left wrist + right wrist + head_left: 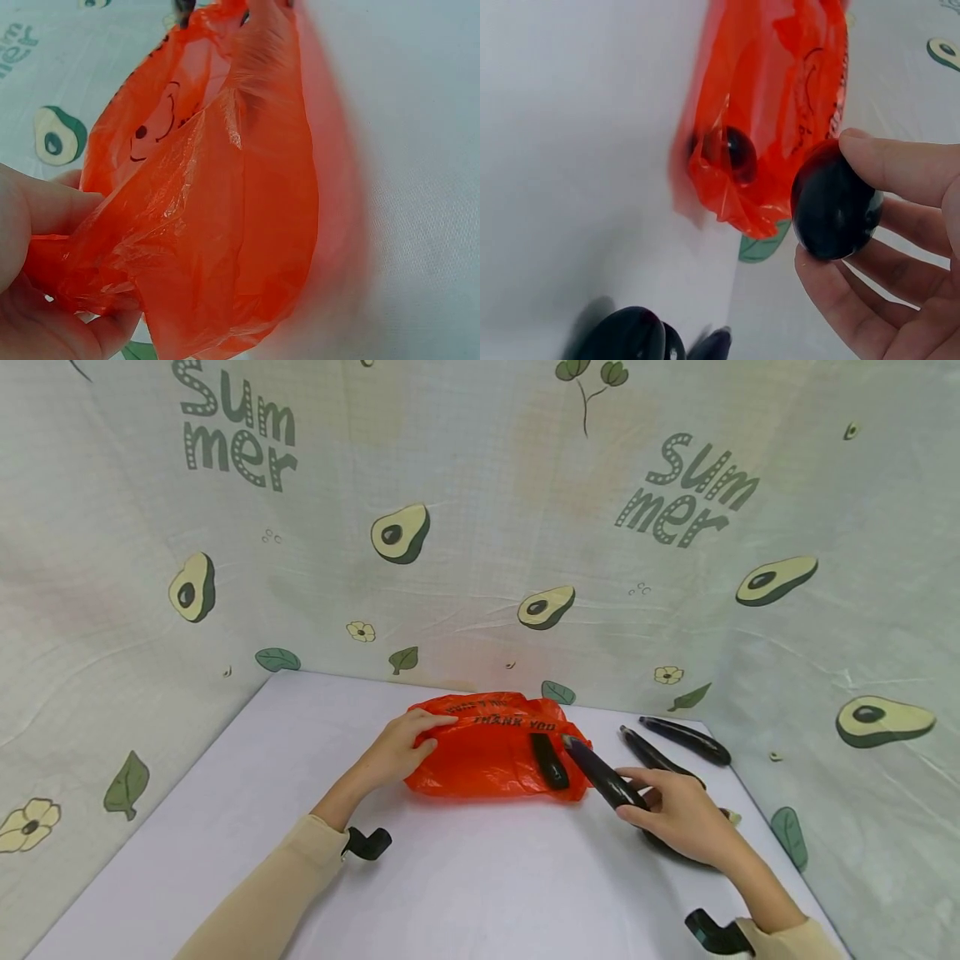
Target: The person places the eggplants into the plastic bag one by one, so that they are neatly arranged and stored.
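A red plastic bag printed "THANK YOU" lies on the white table, its mouth held partly apart. My left hand pinches the bag's left edge; in the left wrist view the thin film bunches between thumb and fingers. One dark eggplant lies inside the bag at its right end. With my right hand I grip another eggplant by its thick end, the stem end pointing at the bag's right side. The right wrist view shows the rounded end of this held eggplant between thumb and fingers.
Other eggplants lie along the table's right side: one at the back, a second beside it, and another partly hidden under my right hand. A cloth printed with avocados hangs behind and around the white table.
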### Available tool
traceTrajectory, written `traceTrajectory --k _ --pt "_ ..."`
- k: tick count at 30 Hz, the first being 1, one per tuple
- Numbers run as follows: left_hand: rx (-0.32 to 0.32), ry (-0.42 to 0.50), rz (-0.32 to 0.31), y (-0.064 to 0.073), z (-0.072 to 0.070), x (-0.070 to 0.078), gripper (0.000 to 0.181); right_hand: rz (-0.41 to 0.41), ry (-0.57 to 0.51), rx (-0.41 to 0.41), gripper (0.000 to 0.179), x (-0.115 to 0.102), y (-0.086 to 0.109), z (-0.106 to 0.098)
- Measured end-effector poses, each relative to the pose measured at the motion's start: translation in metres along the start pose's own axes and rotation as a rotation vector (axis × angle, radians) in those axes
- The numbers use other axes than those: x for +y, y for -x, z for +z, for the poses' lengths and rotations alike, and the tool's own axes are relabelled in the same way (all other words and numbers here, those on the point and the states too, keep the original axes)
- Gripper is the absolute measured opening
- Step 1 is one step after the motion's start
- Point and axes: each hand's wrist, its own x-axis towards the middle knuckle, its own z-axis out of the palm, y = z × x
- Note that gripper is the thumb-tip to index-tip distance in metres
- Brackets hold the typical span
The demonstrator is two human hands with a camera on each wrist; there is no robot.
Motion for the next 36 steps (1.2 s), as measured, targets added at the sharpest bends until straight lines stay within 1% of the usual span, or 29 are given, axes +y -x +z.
traceTrajectory --k 5,12,18,25,29,36 --pt "0.0 -0.006 0.008 -0.001 0.0 0.0 0.051 0.0 -0.005 -0.016 0.055 -0.005 -0.008 0.004" --pt "0.004 -0.007 0.015 0.001 -0.001 0.0 0.051 -0.023 -0.025 -0.031 0.055 -0.009 -0.017 0.012" --pt "0.007 -0.007 0.019 0.001 -0.002 0.0 0.051 -0.012 -0.038 -0.041 0.055 -0.013 -0.026 0.019" --pt "0.009 -0.009 0.029 0.001 -0.003 0.0 0.051 -0.004 -0.038 -0.004 0.052 -0.014 -0.037 0.03" --pt "0.009 -0.007 0.032 0.0 -0.003 0.0 0.051 0.002 -0.04 0.004 0.051 -0.015 -0.042 0.037" --pt "0.005 -0.007 0.025 -0.001 -0.004 0.0 0.051 0.019 -0.046 0.013 0.055 -0.017 -0.051 0.047"
